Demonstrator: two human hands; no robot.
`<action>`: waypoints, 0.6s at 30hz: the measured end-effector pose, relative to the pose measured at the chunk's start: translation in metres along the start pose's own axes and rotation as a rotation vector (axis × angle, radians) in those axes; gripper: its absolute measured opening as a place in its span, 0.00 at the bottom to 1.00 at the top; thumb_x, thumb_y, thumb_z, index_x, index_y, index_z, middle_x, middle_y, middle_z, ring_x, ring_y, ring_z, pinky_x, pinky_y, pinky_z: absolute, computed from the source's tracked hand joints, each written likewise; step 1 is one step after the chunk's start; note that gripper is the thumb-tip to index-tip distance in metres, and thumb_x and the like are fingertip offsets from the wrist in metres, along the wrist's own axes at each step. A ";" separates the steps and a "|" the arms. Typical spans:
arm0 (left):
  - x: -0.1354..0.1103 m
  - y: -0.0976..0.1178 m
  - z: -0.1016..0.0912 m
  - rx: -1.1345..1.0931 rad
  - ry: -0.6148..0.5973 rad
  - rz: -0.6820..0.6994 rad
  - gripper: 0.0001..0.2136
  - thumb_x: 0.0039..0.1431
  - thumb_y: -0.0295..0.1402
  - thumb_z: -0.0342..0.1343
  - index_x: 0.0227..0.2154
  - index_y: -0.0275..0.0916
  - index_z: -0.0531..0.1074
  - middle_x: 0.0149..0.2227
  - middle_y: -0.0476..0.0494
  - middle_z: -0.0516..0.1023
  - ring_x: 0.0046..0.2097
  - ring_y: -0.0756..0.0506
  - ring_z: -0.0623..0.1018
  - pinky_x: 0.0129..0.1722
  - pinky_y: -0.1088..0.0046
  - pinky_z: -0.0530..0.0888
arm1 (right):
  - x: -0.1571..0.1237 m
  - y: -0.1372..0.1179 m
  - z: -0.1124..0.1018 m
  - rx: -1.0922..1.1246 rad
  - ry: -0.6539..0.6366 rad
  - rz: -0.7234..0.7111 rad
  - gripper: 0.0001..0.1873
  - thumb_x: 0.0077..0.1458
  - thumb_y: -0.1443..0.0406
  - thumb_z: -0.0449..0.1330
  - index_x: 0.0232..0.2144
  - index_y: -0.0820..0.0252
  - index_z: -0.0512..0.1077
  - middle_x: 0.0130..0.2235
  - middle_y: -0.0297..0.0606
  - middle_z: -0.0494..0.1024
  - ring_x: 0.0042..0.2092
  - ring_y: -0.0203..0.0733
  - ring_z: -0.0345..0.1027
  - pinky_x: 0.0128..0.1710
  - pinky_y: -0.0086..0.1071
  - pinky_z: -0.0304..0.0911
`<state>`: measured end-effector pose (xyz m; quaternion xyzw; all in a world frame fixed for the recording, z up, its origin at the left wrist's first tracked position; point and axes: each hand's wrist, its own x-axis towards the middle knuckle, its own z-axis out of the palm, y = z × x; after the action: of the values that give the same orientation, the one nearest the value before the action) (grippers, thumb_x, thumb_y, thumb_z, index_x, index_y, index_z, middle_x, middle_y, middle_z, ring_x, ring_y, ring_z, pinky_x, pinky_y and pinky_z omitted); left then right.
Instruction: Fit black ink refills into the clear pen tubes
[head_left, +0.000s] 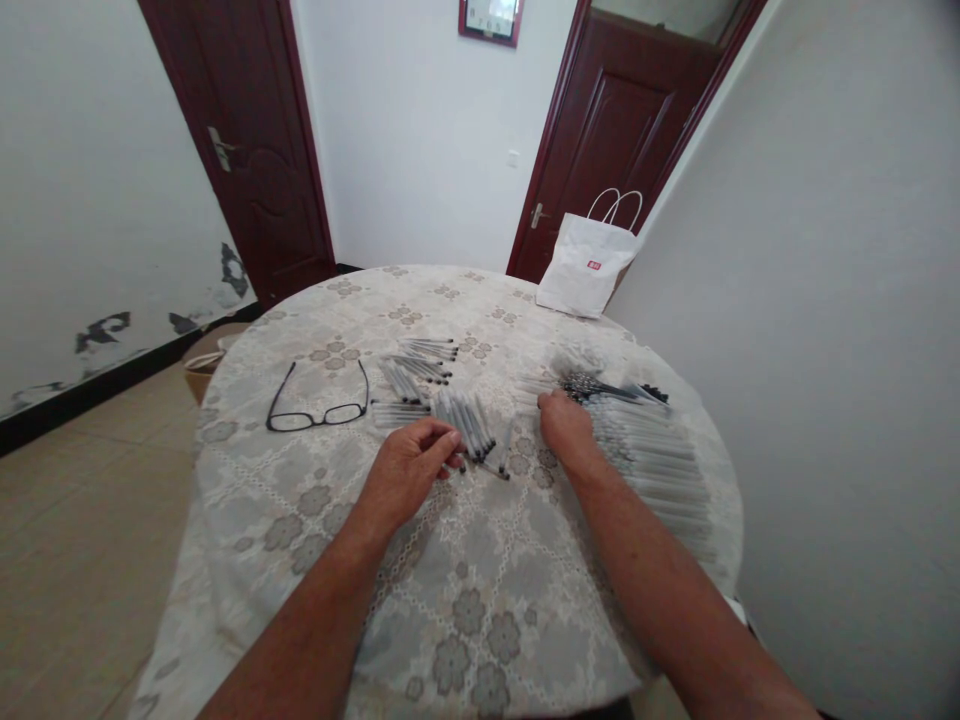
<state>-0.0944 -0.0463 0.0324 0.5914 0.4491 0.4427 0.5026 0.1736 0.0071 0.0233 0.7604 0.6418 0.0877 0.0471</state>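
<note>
My left hand (416, 468) is curled at the near side of some loose pens, thumb close to the bent fingers. A small dark tip shows by those fingers, but what they hold, if anything, is unclear. Beside it lies a bundle of clear pens (466, 425) with dark ends. Further up are more loose pens (424, 362), spread in small groups. My right hand (564, 425) is closed at the left edge of a large stack of clear pen barrels (660, 465). Its fingertips are mostly hidden. Just beyond it sits a heap of black pen parts (589, 388).
Eyeglasses (319, 415) lie on the left of the round table, on a patterned tablecloth (465, 630). A white paper bag (585, 265) stands at the back right. Clear plastic wrapping (577, 355) is behind the black parts. A wall (840, 300) borders the right side.
</note>
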 end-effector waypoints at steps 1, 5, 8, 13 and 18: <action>0.000 0.000 0.000 0.004 -0.002 0.001 0.15 0.59 0.46 0.59 0.33 0.37 0.77 0.31 0.42 0.82 0.32 0.43 0.81 0.29 0.71 0.76 | 0.001 -0.002 0.002 0.000 0.003 0.002 0.18 0.67 0.72 0.47 0.48 0.61 0.75 0.48 0.52 0.75 0.46 0.46 0.77 0.44 0.33 0.69; -0.001 0.003 -0.001 -0.001 -0.009 0.004 0.15 0.59 0.45 0.59 0.32 0.37 0.77 0.31 0.42 0.82 0.32 0.44 0.81 0.29 0.71 0.75 | 0.001 -0.007 0.004 -0.004 0.020 0.029 0.18 0.67 0.72 0.46 0.50 0.62 0.73 0.49 0.52 0.75 0.46 0.46 0.78 0.43 0.32 0.69; -0.002 0.003 -0.003 -0.006 -0.005 0.010 0.14 0.59 0.45 0.58 0.33 0.37 0.77 0.31 0.42 0.82 0.32 0.44 0.81 0.29 0.71 0.75 | 0.000 -0.007 0.002 -0.004 0.029 0.042 0.19 0.67 0.73 0.45 0.51 0.62 0.72 0.49 0.53 0.76 0.45 0.46 0.78 0.43 0.32 0.68; -0.002 0.002 -0.004 -0.005 0.006 0.013 0.15 0.59 0.46 0.59 0.32 0.38 0.77 0.29 0.43 0.81 0.31 0.44 0.81 0.29 0.71 0.75 | -0.005 -0.009 -0.010 0.012 0.005 -0.012 0.17 0.67 0.67 0.48 0.49 0.62 0.75 0.47 0.53 0.79 0.46 0.49 0.78 0.44 0.35 0.68; -0.002 0.004 -0.002 -0.019 0.011 0.011 0.14 0.58 0.46 0.60 0.31 0.38 0.77 0.29 0.42 0.81 0.31 0.43 0.81 0.28 0.72 0.74 | -0.014 -0.026 -0.023 0.064 -0.068 -0.119 0.24 0.65 0.51 0.53 0.44 0.63 0.79 0.44 0.55 0.82 0.48 0.51 0.77 0.47 0.36 0.67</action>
<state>-0.0964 -0.0481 0.0367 0.5867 0.4444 0.4529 0.5031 0.1421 -0.0028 0.0405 0.7246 0.6863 0.0383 0.0494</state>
